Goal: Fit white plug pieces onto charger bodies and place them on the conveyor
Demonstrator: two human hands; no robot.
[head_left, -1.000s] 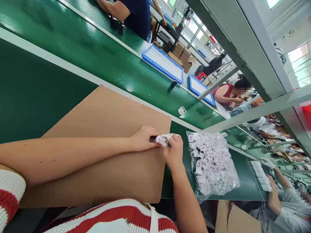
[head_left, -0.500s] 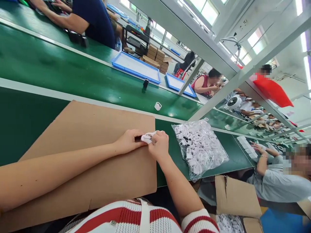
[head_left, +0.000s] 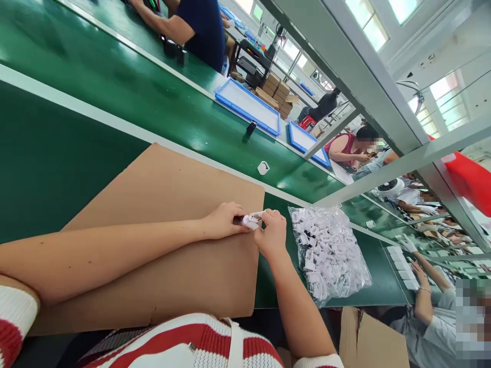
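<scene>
Over the right part of a brown cardboard sheet (head_left: pixel 172 194), both of my hands meet at a small white plastic part (head_left: pixel 252 221). My left hand (head_left: pixel 224 221) pinches its left end, where something dark shows between the fingers. The fingers of my right hand (head_left: pixel 273 232) are closed on the part's right side. To the right of my hands lies a clear bag of many white plastic pieces (head_left: pixel 330 253) on the green table.
Beyond the cardboard, a green conveyor (head_left: pixel 153 110) carries a white piece (head_left: pixel 263 167) and a black piece (head_left: pixel 251 128). Blue-rimmed trays (head_left: pixel 247 106) stand behind it. A metal post (head_left: pixel 345 186) rises past the bag. At the right, a person's hands (head_left: pixel 420 273) are near white boxes.
The view has tilted and shifted, so the scene sits differently in the frame. Both hands still hold the white part together. On the right, a co-worker's gloved hand shows more clearly near the boxes.
</scene>
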